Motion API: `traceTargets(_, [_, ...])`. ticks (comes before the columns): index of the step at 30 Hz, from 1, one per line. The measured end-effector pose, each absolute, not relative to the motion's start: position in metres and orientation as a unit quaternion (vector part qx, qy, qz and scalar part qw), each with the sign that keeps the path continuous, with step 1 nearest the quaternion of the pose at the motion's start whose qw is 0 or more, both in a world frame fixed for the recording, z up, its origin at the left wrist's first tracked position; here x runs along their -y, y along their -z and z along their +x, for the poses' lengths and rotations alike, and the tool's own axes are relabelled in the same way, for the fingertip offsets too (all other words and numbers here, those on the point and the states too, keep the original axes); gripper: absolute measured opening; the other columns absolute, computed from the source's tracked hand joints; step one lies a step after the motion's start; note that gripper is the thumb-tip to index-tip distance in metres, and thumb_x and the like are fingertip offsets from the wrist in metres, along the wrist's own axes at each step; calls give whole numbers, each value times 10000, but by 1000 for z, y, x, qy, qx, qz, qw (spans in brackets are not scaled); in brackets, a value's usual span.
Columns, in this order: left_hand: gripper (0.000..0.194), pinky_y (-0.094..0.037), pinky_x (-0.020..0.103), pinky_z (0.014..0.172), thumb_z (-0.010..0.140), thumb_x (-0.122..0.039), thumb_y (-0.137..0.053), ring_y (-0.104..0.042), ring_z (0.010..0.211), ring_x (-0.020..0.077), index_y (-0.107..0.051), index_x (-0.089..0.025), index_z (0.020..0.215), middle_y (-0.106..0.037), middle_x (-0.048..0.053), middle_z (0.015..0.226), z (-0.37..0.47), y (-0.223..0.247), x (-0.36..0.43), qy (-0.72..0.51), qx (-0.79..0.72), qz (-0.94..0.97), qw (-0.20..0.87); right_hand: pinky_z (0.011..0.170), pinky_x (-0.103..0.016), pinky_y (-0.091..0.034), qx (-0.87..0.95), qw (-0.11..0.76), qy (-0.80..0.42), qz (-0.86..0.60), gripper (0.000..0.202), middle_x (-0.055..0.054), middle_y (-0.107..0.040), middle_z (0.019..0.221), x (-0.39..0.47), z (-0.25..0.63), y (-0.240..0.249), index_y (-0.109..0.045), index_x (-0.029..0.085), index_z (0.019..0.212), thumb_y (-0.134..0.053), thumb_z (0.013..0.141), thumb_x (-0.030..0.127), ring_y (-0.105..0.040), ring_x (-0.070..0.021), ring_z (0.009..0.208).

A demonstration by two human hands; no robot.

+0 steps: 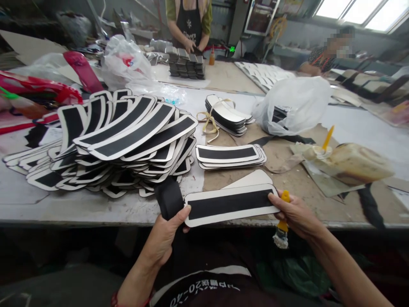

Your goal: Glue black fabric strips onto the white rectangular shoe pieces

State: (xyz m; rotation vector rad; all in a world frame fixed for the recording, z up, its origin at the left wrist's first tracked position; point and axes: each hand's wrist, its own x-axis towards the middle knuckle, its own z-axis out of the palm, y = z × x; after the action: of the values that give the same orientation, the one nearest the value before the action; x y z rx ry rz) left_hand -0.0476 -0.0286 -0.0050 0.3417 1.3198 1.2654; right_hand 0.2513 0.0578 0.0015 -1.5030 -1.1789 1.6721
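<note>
A long white panel with a black strip (230,204) on its face is stretched level between my two hands at the table's front edge. My left hand (168,232) pinches its left end, thumb on top. A loop of wide black band (169,198) rises beside that hand; whether the fingers also grip it I cannot tell. My right hand (295,213) holds the panel's right end, and a yellow-handled brush (283,224) is tucked in its fingers, bristles down and coated white. Behind the panel lies a plain white piece (249,180), partly covered.
A large heap of similar panels (128,140) spreads to the left. A small stack (228,155) and a tied bundle (225,115) lie behind my hands. At the right are a plastic bag (297,102) and a stained container (361,162). Co-workers are across the table.
</note>
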Motion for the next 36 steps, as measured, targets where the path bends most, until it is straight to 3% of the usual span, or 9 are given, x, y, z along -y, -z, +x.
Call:
traceTargets(5, [435,-504,253,630,608,-302,-779,-627,751,180,-629,-144,984,-682,39,880,-45,2,21,-536,-601,140,576,405,-180,-227,489,267,-587,-588,380,90,-356,527,-63,249,-2,-419,183,699,-616,752,503,-301,-31,425])
traceTargets(10, [463,-509,267,804,636,-240,-764,-632,931,203,-624,-158,1070,-697,43,972,-42,-3,16,-555,-607,117,556,395,-188,-237,506,240,-564,-607,409,87,-385,466,-69,248,-6,-439,186,672,-624,706,550,-305,-42,403])
traceTargets(22, [541,-512,350,855,648,-152,-742,-658,901,247,-582,-162,1164,-701,72,982,-45,-7,15,-540,-583,58,605,396,-193,-225,496,260,-603,-568,398,78,-372,533,-70,253,-8,-444,176,697,-631,721,527,-297,-37,434])
traceTargets(30, [441,-559,305,623,627,-141,-749,-667,727,221,-625,-146,1049,-700,70,875,-48,-15,4,-546,-563,44,619,386,-181,-197,500,281,-627,-527,369,77,-381,510,-85,255,-14,-449,166,695,-633,749,481,-294,-26,415])
traceTargets(36, [300,-409,181,367,556,-219,-807,-514,482,90,-637,-147,791,-616,-19,699,-46,-41,-31,-600,-529,102,591,378,-179,-212,539,306,-603,-502,396,79,-366,523,-132,248,-41,-424,174,676,-644,720,502,-277,-24,411])
